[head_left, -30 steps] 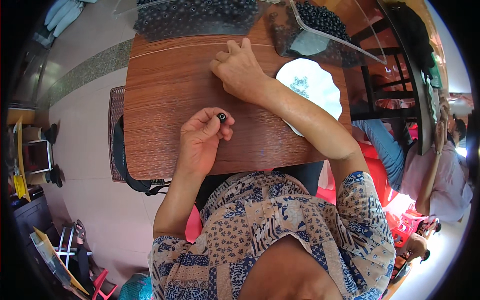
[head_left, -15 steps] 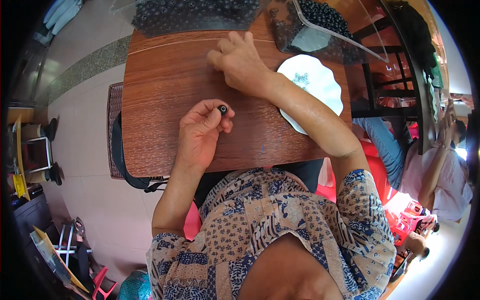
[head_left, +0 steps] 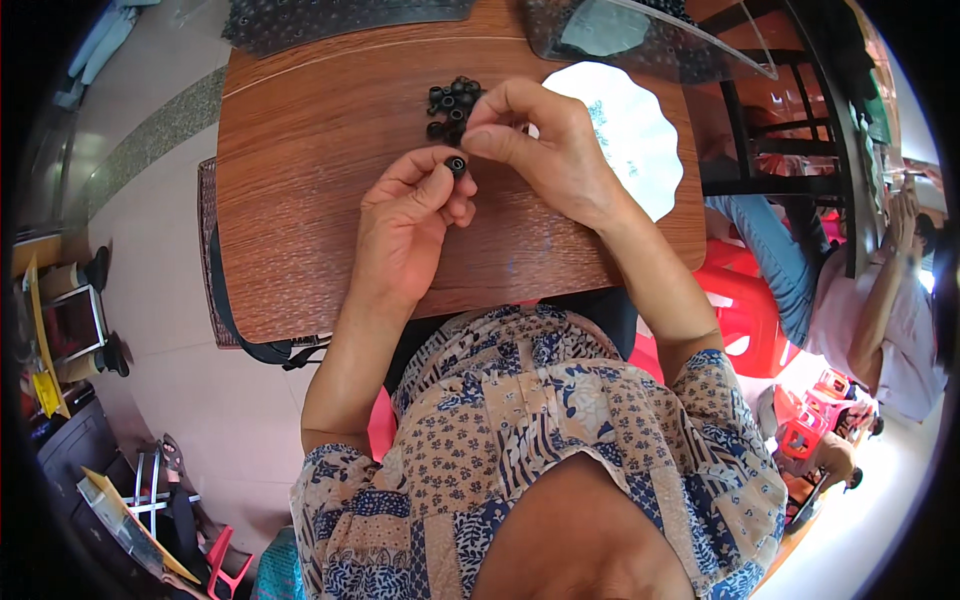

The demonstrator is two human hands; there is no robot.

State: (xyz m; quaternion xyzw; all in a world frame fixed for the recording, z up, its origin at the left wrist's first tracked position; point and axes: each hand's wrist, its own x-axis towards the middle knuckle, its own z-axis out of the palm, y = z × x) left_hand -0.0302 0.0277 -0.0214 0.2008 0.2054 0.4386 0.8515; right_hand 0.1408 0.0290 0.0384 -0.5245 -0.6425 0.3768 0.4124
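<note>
My left hand (head_left: 405, 225) holds a small black cylindrical piece (head_left: 456, 166) between thumb and fingertips, its round end with a lighter ring facing up. Close beside it, my right hand (head_left: 550, 155) is closed in a pinch, thumb against forefinger. Whatever its fingertips may hold is too small or hidden to make out. Just beyond both hands, a loose heap of similar black pieces (head_left: 455, 100) lies on the brown wooden table (head_left: 320, 180), partly covered by the right fingers. A white scalloped plate (head_left: 640, 140) with small dark bits on it sits behind my right wrist.
Clear plastic bins of black pieces stand at the far edge, one on the left (head_left: 340, 22) and one on the right (head_left: 660, 50). Red plastic stools (head_left: 735, 300) and a seated person (head_left: 880, 300) are to the right. A dark strap (head_left: 225, 300) hangs at the table's left side.
My right hand has come back from the far part of the table to beside my left hand. The heap of black pieces now shows where it was. My left hand still holds its piece.
</note>
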